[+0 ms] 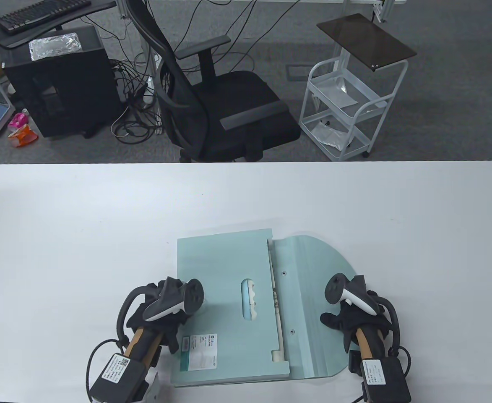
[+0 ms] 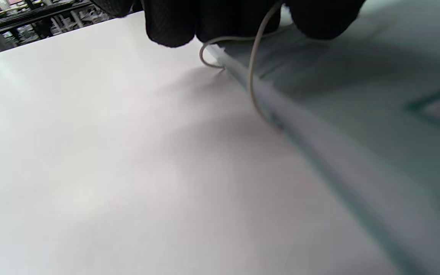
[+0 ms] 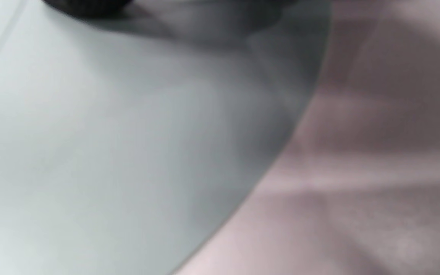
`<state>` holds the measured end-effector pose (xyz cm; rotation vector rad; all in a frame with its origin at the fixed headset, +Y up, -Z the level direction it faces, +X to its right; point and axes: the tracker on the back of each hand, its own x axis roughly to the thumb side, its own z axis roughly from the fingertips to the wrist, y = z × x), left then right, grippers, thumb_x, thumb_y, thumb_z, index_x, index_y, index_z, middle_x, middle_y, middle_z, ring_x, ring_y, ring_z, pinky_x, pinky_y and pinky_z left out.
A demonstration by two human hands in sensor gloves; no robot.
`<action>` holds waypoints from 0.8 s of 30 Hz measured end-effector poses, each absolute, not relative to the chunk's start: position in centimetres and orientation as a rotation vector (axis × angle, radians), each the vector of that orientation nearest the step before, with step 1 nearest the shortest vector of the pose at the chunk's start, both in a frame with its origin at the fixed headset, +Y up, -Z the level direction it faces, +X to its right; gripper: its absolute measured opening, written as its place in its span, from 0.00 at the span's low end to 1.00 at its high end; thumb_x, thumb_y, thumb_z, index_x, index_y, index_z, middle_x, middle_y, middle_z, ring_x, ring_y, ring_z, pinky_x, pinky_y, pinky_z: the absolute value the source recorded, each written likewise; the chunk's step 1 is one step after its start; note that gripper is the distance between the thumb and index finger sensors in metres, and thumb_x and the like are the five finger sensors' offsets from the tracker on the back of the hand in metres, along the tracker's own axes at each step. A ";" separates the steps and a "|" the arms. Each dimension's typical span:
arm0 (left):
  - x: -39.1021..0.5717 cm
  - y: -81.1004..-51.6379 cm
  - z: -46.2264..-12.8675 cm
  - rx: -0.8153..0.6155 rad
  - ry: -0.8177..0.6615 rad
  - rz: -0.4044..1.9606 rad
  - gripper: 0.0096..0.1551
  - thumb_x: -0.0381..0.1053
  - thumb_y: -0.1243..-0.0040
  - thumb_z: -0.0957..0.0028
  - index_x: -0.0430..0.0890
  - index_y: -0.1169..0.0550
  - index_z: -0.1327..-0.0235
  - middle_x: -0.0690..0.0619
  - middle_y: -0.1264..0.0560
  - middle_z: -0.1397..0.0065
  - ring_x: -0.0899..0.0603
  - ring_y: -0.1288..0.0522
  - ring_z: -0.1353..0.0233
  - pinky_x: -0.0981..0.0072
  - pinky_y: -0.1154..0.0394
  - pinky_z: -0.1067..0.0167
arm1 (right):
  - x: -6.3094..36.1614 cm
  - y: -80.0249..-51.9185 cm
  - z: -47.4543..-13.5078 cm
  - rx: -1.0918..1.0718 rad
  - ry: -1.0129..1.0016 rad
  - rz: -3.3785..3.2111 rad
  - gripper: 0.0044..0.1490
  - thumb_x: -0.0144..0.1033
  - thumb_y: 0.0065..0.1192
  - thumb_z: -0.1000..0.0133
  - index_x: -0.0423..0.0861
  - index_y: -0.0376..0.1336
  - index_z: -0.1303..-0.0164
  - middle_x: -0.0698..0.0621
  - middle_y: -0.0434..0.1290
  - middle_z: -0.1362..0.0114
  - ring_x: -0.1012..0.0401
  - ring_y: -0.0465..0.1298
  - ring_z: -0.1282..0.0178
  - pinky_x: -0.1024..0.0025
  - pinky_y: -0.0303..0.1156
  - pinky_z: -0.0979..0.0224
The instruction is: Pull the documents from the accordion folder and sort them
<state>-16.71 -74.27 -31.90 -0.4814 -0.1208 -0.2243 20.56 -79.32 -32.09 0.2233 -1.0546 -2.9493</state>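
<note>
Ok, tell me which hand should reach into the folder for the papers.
Probably the right hand. It rests on the opened flap, beside the folder mouth where paper edges show. The left hand sits at the far left edge, better for steadying.

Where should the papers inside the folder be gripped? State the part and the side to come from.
Grip the papers by the thin strip of edges showing along the folder mouth, where the rounded flap lies folded open to the right. Come from the right, over the flap: probably only those edges are exposed. The right hand is already on that side.
</note>
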 end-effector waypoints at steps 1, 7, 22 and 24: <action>-15.7 -73.8 -32.5 -0.534 -0.078 -0.260 0.37 0.62 0.50 0.38 0.47 0.35 0.18 0.46 0.37 0.14 0.34 0.35 0.17 0.35 0.41 0.24 | 20.5 -79.3 -32.1 0.223 -1.052 -2.947 0.61 0.58 0.42 0.55 0.41 0.19 0.31 0.30 0.23 0.23 0.28 0.35 0.24 0.32 0.45 0.22; -8.6 -72.7 -34.3 -0.550 -0.105 -0.306 0.44 0.64 0.51 0.39 0.45 0.41 0.13 0.42 0.45 0.11 0.31 0.43 0.14 0.32 0.46 0.22 | 20.4 -79.2 -32.1 0.214 -1.056 -2.939 0.61 0.58 0.42 0.55 0.40 0.20 0.31 0.29 0.23 0.23 0.27 0.35 0.25 0.32 0.45 0.22; 1.6 -72.6 -32.4 -0.440 -0.482 -0.244 0.43 0.74 0.57 0.44 0.51 0.31 0.21 0.48 0.52 0.08 0.33 0.56 0.10 0.30 0.56 0.20 | 20.6 -79.3 -32.1 0.220 -1.060 -2.973 0.61 0.58 0.43 0.55 0.41 0.20 0.31 0.30 0.23 0.23 0.28 0.35 0.25 0.33 0.45 0.22; 1.2 -71.6 -32.3 -0.370 -0.471 -0.187 0.38 0.71 0.56 0.43 0.50 0.26 0.28 0.48 0.48 0.09 0.33 0.53 0.11 0.32 0.53 0.20 | 20.5 -79.3 -32.1 0.220 -1.056 -2.958 0.61 0.58 0.42 0.55 0.41 0.20 0.31 0.30 0.23 0.23 0.28 0.35 0.25 0.33 0.45 0.22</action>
